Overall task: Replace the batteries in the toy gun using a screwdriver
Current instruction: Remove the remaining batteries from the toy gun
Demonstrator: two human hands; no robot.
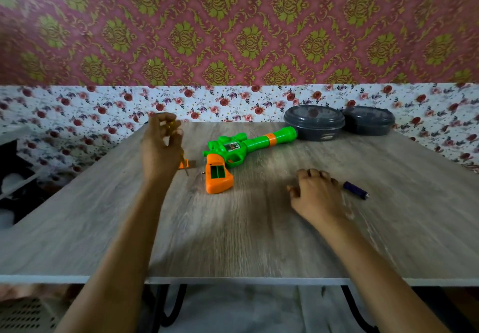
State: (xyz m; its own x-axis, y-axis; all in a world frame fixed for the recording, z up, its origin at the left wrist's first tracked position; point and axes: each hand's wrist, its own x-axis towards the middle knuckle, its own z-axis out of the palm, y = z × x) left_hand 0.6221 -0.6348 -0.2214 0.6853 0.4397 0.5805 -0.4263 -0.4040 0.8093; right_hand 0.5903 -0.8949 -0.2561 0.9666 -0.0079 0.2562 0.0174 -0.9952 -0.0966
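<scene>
Lying between the two hands on the grey wood-grain table (259, 242), the green and orange plastic toy gun (234, 148) rests on its side. Its orange grip points toward the person, close to the left hand (160, 151), while its green barrel with an orange band angles away beyond the right hand (317, 194) toward two dark grey round lidded containers (315, 124). An open rectangular battery compartment (217, 172) shows green inside the grip. The left hand is raised, its fingers curled round a yellow-handled screwdriver (171, 125) whose thin shaft points down at the table beside a small orange plastic piece (182, 164); motion blur hides the finer detail. The right hand sits palm down with loosely bent fingers, gripping nothing that shows, and a purple cylindrical battery (355, 190) lies just beside its outer edge.
</scene>
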